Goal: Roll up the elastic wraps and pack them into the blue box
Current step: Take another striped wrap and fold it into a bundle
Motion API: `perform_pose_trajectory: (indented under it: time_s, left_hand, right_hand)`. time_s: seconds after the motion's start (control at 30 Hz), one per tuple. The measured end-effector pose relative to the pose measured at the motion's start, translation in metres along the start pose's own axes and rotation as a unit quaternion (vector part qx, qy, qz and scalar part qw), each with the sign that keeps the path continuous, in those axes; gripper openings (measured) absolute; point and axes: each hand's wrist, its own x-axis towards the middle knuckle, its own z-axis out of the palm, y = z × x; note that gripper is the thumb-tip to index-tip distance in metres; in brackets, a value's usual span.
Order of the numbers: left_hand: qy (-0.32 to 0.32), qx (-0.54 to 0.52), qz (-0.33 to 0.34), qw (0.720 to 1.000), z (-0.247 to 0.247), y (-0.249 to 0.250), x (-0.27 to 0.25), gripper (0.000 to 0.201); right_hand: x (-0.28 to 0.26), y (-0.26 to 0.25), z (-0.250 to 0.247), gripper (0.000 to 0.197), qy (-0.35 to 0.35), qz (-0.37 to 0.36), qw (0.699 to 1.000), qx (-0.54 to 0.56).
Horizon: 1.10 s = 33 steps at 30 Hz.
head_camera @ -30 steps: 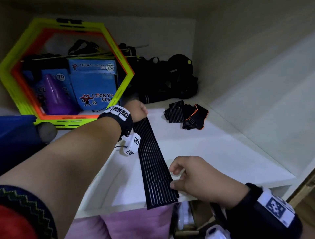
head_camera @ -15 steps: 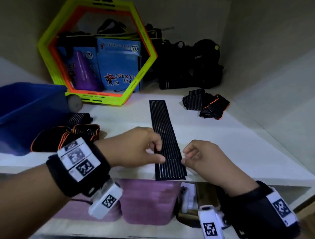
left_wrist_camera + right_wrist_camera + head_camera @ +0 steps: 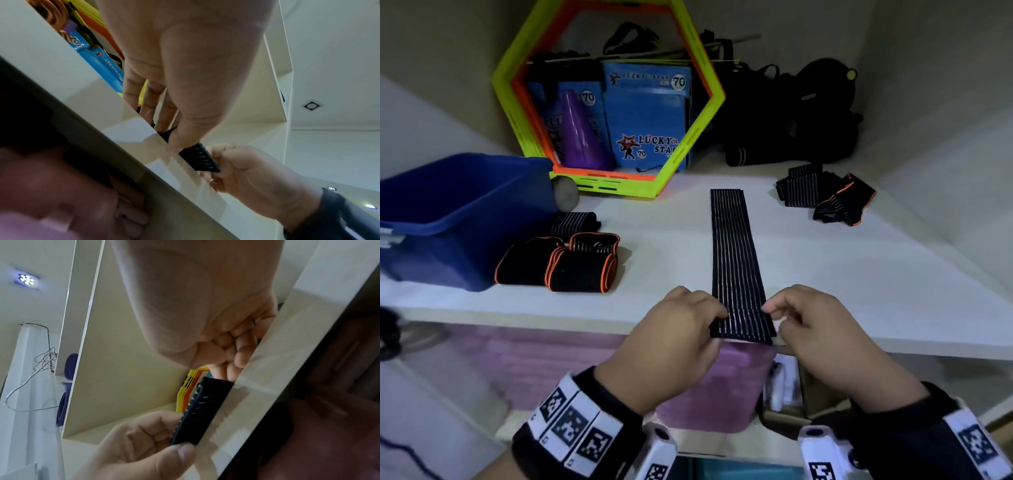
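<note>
Head view first: we see a striped elastic wrap (image 3: 734,246) laid flat on the white shelf (image 3: 859,281), running from the shelf's front edge toward 12 o'clock. Its near end is folded over into a first turn. Our left hand (image 3: 674,339) pinches that fold at its 9 o'clock side, and our right hand (image 3: 815,325) pinches it at 3 o'clock, fingers curled on the fabric. At 9 o'clock from the wrap stands the blue box (image 3: 458,212), and just beside it lie rolled wraps with orange trim (image 3: 571,263). At 1 o'clock sits a loose pile of wraps (image 3: 825,198). A green and orange hexagon frame (image 3: 688,144) leans at the back, at 11 o'clock.

Left wrist view: we look up along our left hand (image 3: 185,65); its thumb presses the black fold (image 3: 199,159) at the shelf edge, while our right hand (image 3: 246,172) grips the other end at 4 o'clock.

Right wrist view: our right hand (image 3: 205,305) has its fingers curled onto the fold (image 3: 203,410), and our left hand (image 3: 144,443) holds it from 7 o'clock, thumb against the fabric.
</note>
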Motion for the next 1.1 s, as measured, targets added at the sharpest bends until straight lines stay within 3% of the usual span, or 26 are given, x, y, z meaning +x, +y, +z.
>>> perform_pose_trajectory:
  time_s: [0.17,0.3,0.43,0.47,0.57,0.63,0.83,0.97,1.03,1.1]
  left_hand:
    - [0.053,-0.113,-0.068,0.990,0.003,-0.002,-0.008,0.038]
    - [0.096,-0.154,-0.118,0.976,0.005,0.000,-0.004,0.016]
    - [0.106,-0.204,-0.160,0.960,0.001,0.005,-0.001,0.018]
    - [0.100,-0.199,-0.160,0.962,0.001,0.005,-0.001,0.020]
    - [0.091,-0.160,-0.147,0.972,0.002,0.008,0.000,0.026]
    - [0.098,-0.135,-0.141,0.976,0.003,0.009,0.002,0.029]
    - [0.071,-0.093,-0.139,0.983,0.001,0.008,0.012,0.012]
    - [0.055,-0.060,-0.107,0.991,0.003,0.004,0.015,0.012]
    - [0.051,-0.058,-0.081,0.994,0.003,0.003,0.012,0.018]
    - [0.012,-0.050,-0.070,0.996,0.002,0.002,0.009,0.039]
  right_hand:
    - [-0.012,0.012,0.004,0.034,0.009,-0.055,0.998,0.006]
    - [-0.014,0.008,0.008,0.013,0.050,-0.042,0.995,0.069]
    - [-0.016,0.003,0.012,0.009,0.075,-0.009,0.992,0.104]
    - [-0.016,0.001,0.013,0.006,0.076,0.006,0.990,0.121]
    - [-0.014,-0.002,0.017,0.026,0.095,0.039,0.988,0.114]
    - [-0.012,-0.005,0.018,0.028,0.105,0.051,0.988,0.103]
    - [-0.010,-0.005,0.023,0.010,0.128,0.042,0.990,0.028]
    - [-0.009,-0.005,0.025,0.005,0.137,0.029,0.990,-0.015]
    - [-0.010,-0.005,0.026,0.005,0.148,0.000,0.987,-0.057]
    - [-0.012,-0.006,0.025,0.017,0.146,-0.031,0.985,-0.082]
